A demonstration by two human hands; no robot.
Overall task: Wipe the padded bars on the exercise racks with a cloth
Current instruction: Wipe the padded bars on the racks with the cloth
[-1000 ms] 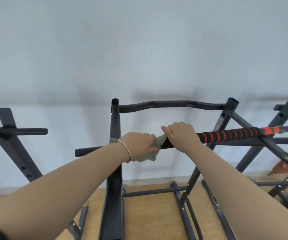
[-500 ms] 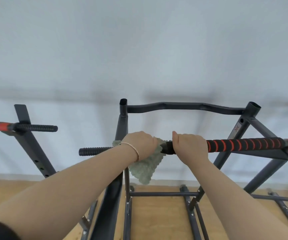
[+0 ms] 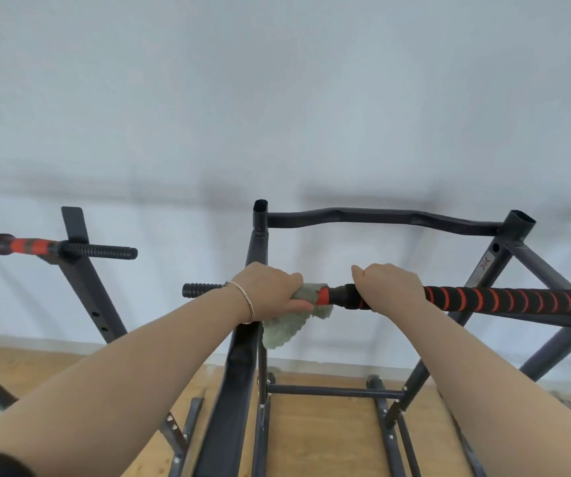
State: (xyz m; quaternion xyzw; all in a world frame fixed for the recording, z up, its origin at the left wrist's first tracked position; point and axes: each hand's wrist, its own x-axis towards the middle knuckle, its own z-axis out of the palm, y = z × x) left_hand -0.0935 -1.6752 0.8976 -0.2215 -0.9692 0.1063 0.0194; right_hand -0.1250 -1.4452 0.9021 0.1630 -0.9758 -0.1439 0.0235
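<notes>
A black padded bar with red spiral stripes runs across the dark metal exercise rack from the middle to the right edge. My right hand grips that bar near its left end. My left hand holds a pale green cloth wrapped round the same bar, just left of a short red section and a black collar. Part of the cloth hangs below the bar. A ribbed black end grip sticks out to the left of my left wrist.
A second rack stands at the left with its own red-striped bar and ribbed black grip. A curved black top bar spans the rack behind my hands. A white wall is close behind; the wooden floor lies below.
My left hand with the cloth has slid left along the bar, uncovering a red section and black collar beside my right hand. The view has shifted so the racks sit further right.
</notes>
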